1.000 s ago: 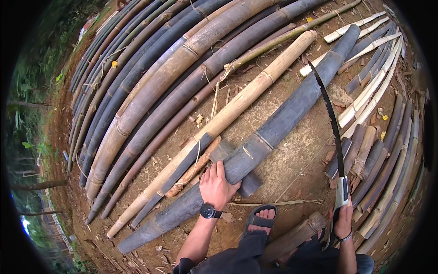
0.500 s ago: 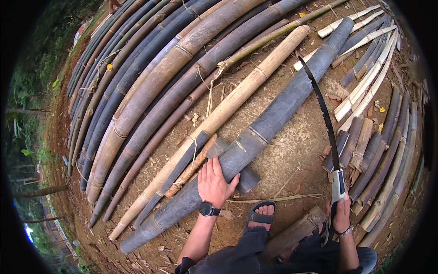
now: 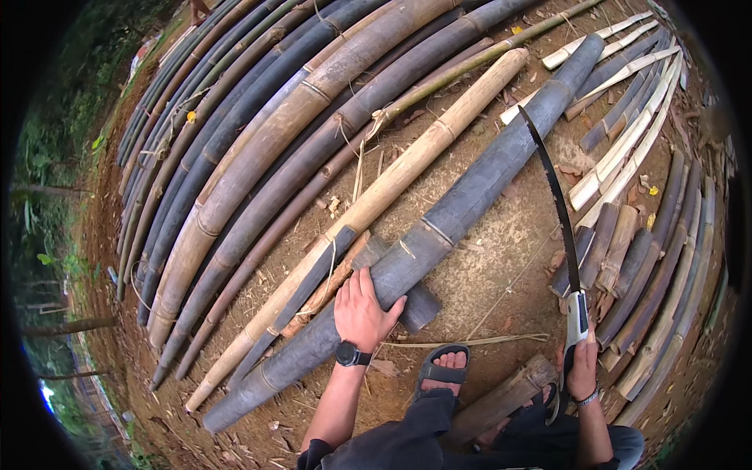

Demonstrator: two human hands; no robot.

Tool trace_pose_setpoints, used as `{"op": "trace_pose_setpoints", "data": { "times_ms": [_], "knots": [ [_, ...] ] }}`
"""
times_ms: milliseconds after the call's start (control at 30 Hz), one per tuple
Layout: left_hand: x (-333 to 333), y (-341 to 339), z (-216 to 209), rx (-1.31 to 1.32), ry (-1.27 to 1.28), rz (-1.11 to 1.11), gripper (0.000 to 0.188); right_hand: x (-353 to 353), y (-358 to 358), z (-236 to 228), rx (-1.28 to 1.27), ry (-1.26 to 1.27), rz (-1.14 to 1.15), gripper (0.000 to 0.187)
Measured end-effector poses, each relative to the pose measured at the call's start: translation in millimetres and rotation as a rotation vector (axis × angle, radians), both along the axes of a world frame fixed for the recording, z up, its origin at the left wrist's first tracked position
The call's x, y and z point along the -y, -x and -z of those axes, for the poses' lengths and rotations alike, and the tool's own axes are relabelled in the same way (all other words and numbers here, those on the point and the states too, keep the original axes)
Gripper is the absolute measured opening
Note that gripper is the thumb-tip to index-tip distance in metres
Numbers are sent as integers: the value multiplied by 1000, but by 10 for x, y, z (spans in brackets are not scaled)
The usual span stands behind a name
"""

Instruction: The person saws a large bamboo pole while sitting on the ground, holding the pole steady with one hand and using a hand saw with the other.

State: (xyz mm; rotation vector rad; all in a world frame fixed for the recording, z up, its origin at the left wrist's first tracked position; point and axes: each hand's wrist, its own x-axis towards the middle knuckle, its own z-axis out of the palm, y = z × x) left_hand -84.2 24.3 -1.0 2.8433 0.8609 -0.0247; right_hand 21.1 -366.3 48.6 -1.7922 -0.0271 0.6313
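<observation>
A thick dark bamboo pole [image 3: 470,196] slants across the ground in front of me. My left hand [image 3: 362,312] lies on its lower part, fingers stretched over the top and thumb apart. Beneath the pole, close to that hand, a short dark bamboo piece [image 3: 421,308] lies crosswise. Over on the right, my right hand [image 3: 582,370] is closed around the white and black handle of a pruning saw [image 3: 577,313]. The long curved black blade points away from me, its tip beside the pole's far part in this view; whether they touch, I cannot tell.
A pale bamboo pole [image 3: 407,167] and many long poles [image 3: 258,157] lie to the left. Split strips [image 3: 619,168] and short cut pieces [image 3: 623,251] are at the right. Near my sandalled foot [image 3: 444,372] lies a bamboo log [image 3: 505,399].
My left hand has shifted very slightly left and down along the pole. The saw and right hand sit a touch lower and further left; both hands keep their contact.
</observation>
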Motion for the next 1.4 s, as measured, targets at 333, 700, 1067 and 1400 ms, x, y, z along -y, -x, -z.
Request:
{"op": "trace_pose_setpoints", "data": {
  "times_ms": [333, 700, 1067, 1400],
  "knots": [
    [-244, 212, -93, -16, 127, -44, 96, 6, -139, 763, 450, 489, 77, 32],
    [-171, 244, -132, -22, 119, -29, 92, -370, -418, 1477, 331, 644, -127, 54],
    [-58, 328, -70, 3, 36, -20, 92, -1347, -769, 1166, -188, 180, -100, 73],
    [-166, 390, -207, -80, 22, -18, 98, -2718, -1273, 1476, -526, -624, 422, 71]
  ]
}}
